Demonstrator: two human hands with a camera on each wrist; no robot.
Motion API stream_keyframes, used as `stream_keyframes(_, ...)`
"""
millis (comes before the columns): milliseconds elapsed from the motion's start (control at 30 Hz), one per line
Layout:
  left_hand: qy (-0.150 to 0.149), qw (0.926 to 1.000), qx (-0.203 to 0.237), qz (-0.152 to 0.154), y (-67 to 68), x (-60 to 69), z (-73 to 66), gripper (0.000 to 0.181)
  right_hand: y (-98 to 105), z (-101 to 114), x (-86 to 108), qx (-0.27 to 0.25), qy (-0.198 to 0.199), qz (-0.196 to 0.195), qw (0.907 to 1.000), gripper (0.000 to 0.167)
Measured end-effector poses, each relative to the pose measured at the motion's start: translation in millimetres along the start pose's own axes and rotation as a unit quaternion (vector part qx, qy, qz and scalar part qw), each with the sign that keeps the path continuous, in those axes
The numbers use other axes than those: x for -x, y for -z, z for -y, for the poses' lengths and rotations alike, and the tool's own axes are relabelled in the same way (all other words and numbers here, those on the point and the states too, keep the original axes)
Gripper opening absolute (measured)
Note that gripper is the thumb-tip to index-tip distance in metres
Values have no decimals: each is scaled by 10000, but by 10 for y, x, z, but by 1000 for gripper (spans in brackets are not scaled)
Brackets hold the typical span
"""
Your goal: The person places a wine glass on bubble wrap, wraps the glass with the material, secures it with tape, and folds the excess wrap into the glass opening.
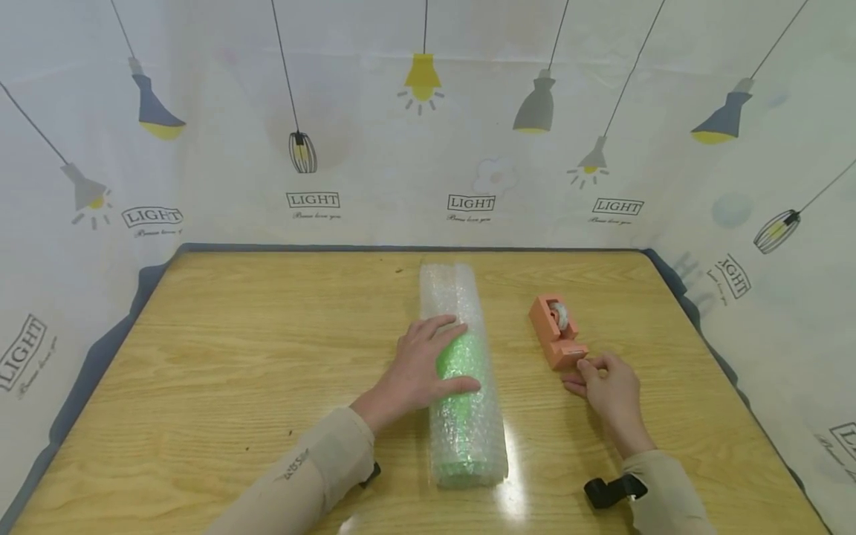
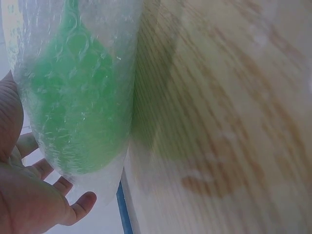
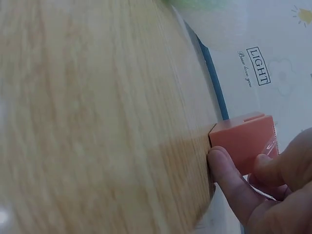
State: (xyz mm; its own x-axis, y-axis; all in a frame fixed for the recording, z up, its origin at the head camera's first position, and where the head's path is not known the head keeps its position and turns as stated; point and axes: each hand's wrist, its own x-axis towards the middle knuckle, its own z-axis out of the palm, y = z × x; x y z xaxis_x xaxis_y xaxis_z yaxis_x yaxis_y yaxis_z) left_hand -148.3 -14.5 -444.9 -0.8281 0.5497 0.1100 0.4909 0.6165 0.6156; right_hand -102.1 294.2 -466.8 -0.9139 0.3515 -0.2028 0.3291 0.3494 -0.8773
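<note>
A green object point(image 1: 461, 357) point(image 2: 78, 107), wrapped in clear bubble wrap point(image 1: 446, 286) point(image 2: 119, 48), lies lengthwise on the table. My left hand point(image 1: 417, 368) point(image 2: 34, 195) rests on its left side and top with fingers and thumb spread. To the right stands an orange tape dispenser point(image 1: 545, 327) point(image 3: 243, 141) with a roll of clear tape point(image 1: 560, 317). At the dispenser's near end, my right hand point(image 1: 611, 390) point(image 3: 278, 195) pinches the clear tape between thumb and finger; the pinched end itself is mostly hidden by the fingertips.
The wooden table point(image 1: 267, 334) has a dark blue edge at the back and sides. Behind and beside it hangs a pale sheet point(image 1: 374, 163) printed with lamps. A black wrist strap piece point(image 1: 615, 490) sticks out from the right sleeve.
</note>
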Motion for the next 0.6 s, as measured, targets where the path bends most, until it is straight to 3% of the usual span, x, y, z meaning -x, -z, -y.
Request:
stream_keyframes(400, 10, 10000, -25, 25, 3, 2, -9, 92, 31, -15, 35, -263, 52, 118, 9996, 19)
stream_keyframes(600, 32, 10000, -18, 33, 8, 2, -3, 92, 91, 58, 68, 64, 36, 330, 9994, 23)
